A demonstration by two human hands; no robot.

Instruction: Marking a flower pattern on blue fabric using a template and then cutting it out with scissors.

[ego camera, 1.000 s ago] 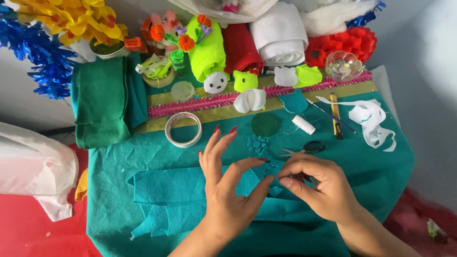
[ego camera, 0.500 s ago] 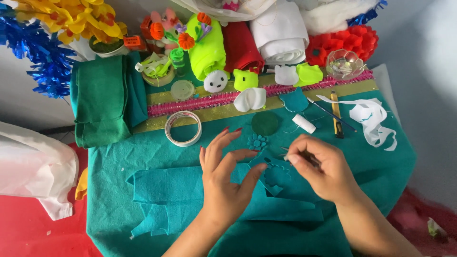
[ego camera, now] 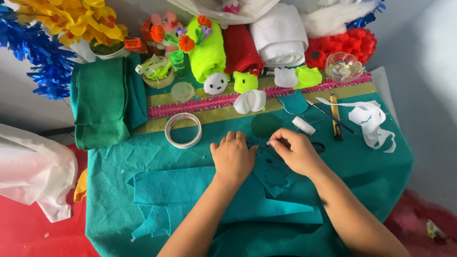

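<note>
The left hand point(ego camera: 233, 157) presses flat on the teal felt point(ego camera: 190, 190); just right of it, the right hand point(ego camera: 295, 151) pinches the felt's cut edge, fingertips nearly touching.

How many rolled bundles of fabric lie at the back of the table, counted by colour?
Lime green rolled felt bundle: 1
Red rolled felt bundle: 1
White rolled felt bundle: 1
Total: 3
</note>
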